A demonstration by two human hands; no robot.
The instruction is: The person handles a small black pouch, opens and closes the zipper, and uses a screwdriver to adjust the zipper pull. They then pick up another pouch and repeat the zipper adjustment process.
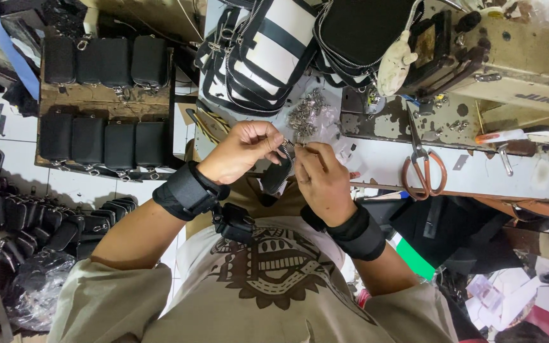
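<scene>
- Zipper strip (285,166), black with silver teeth, is held upright between both hands, just in front of the chest and short of the worktable (382,166).
- Its top end is pinched by the left hand (241,151), fingers closed on it.
- The strip's edge is gripped beside it by the right hand (321,181), fingertips together.
- Metal sliders (308,113) are heaped just beyond.
- Orange-handled scissors (422,166) are laid well to the right.
</scene>
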